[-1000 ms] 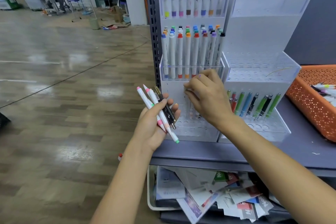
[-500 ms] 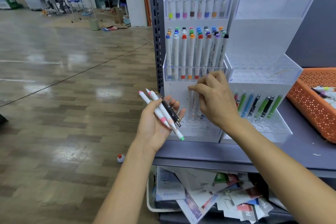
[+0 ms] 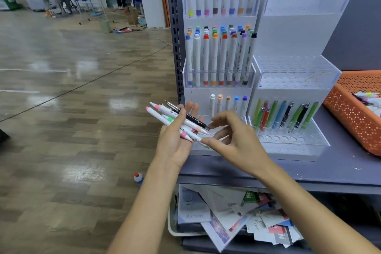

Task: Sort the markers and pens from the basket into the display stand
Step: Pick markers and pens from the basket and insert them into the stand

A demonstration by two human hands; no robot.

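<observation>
Now markers (image 3: 168, 110) are clasped in the left hand (image 3: 175, 146); the right hand (image 3: 237, 142) is spread, empty. One should be drawn out singly.

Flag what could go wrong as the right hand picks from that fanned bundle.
The left hand holds the fanned markers and black pen under its thumb, partly past the shelf edge; pulling one could drag others onto the floor. The right hand hovers close to the five standing markers and could knock them askew.
</observation>
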